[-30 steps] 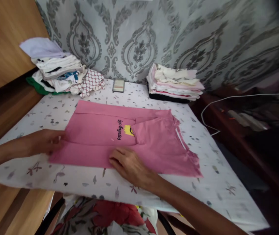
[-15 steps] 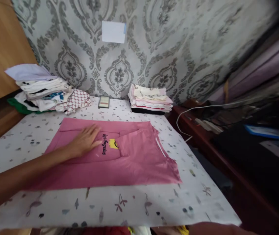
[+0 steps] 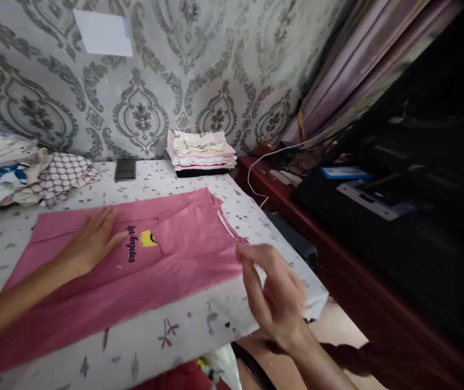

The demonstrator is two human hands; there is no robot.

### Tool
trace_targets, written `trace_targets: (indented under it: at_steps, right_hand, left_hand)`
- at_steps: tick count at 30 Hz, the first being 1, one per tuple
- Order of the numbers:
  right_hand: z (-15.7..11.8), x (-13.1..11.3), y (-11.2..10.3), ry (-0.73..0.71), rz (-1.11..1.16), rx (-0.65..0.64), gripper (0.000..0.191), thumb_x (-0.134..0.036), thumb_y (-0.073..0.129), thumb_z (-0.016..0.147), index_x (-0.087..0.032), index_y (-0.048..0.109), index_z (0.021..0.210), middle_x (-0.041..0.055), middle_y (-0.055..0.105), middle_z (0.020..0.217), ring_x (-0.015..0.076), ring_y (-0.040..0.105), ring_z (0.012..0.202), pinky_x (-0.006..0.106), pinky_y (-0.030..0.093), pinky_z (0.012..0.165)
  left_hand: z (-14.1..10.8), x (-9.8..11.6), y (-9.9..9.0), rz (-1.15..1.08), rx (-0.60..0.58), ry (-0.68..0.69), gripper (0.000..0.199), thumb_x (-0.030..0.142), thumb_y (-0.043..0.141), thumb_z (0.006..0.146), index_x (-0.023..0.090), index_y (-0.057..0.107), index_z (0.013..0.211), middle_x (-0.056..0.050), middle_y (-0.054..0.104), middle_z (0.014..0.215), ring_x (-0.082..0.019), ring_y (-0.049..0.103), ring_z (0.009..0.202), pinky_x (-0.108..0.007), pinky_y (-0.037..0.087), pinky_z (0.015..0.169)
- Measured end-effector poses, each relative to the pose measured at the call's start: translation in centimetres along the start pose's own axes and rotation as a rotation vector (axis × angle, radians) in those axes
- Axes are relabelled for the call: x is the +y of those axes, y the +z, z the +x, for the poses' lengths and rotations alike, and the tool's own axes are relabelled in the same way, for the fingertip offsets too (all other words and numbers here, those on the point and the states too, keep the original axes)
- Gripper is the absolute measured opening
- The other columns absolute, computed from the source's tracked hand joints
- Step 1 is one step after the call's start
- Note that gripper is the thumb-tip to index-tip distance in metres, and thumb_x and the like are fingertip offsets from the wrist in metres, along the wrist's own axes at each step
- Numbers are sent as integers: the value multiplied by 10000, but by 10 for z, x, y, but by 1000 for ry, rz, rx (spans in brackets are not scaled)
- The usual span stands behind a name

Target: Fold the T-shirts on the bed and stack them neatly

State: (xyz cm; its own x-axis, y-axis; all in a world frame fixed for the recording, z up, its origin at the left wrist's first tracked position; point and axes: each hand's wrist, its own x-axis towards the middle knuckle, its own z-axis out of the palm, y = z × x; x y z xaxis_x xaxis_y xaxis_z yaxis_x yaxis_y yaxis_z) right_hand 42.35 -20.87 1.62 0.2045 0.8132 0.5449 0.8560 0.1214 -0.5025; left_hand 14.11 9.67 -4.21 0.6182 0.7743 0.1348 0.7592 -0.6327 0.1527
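Observation:
A pink T-shirt lies spread on its side across the patterned white cloth, its collar to the right. It bears black "Los Angeles" lettering and a yellow print. My left hand rests flat on the shirt, left of the lettering, with fingers extended. By the near shoulder of the shirt, below the collar, is my right hand, slightly blurred. Its thumb and index finger meet in a pinch over the shirt's edge. Whether fabric is between them is hidden.
Folded clothes form a neat stack at the back. A looser pile of clothes lies at left, and a small blurred square sits between them. Right of the table stands a dark red desk with a white cable.
My right hand has come up from the bottom edge to the shirt's near shoulder. My left hand stays flat on the shirt. The view has turned to the right.

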Motion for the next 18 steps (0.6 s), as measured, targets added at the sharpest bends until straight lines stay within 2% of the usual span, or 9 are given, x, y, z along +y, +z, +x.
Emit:
trace_targets:
  at_steps: [2, 4, 6, 8, 12, 15, 18]
  right_hand:
    - [25, 33, 15, 114, 24, 64, 276, -308, 426, 1003, -200, 651, 1122, 100, 711, 960, 217, 672, 858, 330, 540, 703]
    - [37, 67, 27, 309, 108, 56, 276, -330, 451, 980, -190, 660, 1094, 82, 717, 910, 201, 669, 782, 301, 524, 656]
    - [36, 91, 33, 435, 149, 17, 298, -354, 458, 961, -185, 666, 1090, 59, 708, 833, 192, 652, 713, 291, 501, 621]
    - [26, 102, 34, 485, 127, -19, 321, -372, 456, 950, -188, 669, 1106, 48, 707, 810, 193, 637, 689, 292, 478, 609]
    - [13, 104, 33, 505, 49, -52, 347, -400, 460, 940, -202, 676, 1126, 47, 712, 838, 196, 619, 693, 303, 449, 626]
    - [14, 104, 31, 503, 46, -93, 361, -413, 458, 941, -204, 671, 1145, 38, 685, 811, 191, 597, 690, 307, 439, 645]
    - [18, 107, 28, 503, 62, -164, 317, -394, 508, 917, -217, 676, 1119, 20, 663, 778, 183, 586, 693, 304, 437, 664]
  left_hand:
    - [17, 39, -1, -27, -31, 118, 797, 608, 263, 971, 62, 315, 1550, -196, 309, 1627, -345, 239, 1524, -522, 239, 1225]
    - [36, 76, 0, -49, -92, 210, 783, 584, 235, 993, 52, 278, 1566, -184, 250, 1651, -321, 202, 1537, -491, 220, 1238]
    - [56, 107, 4, -74, -155, 275, 768, 567, 218, 1007, 58, 240, 1582, -168, 190, 1670, -301, 158, 1549, -468, 193, 1248]
    - [73, 128, 10, -101, -188, 328, 754, 556, 211, 1014, 70, 224, 1590, -156, 163, 1676, -290, 138, 1553, -457, 179, 1252]
    - [95, 149, 30, -116, -209, 387, 758, 556, 215, 1014, 62, 224, 1589, -164, 170, 1672, -295, 149, 1550, -462, 174, 1252]
    - [99, 153, 45, -70, -227, 376, 759, 534, 237, 1014, 31, 225, 1581, -181, 195, 1663, -300, 163, 1548, -470, 169, 1252]
    - [97, 152, 55, -28, -186, 366, 721, 499, 260, 1016, 42, 254, 1574, -179, 232, 1656, -297, 192, 1542, -468, 176, 1250]
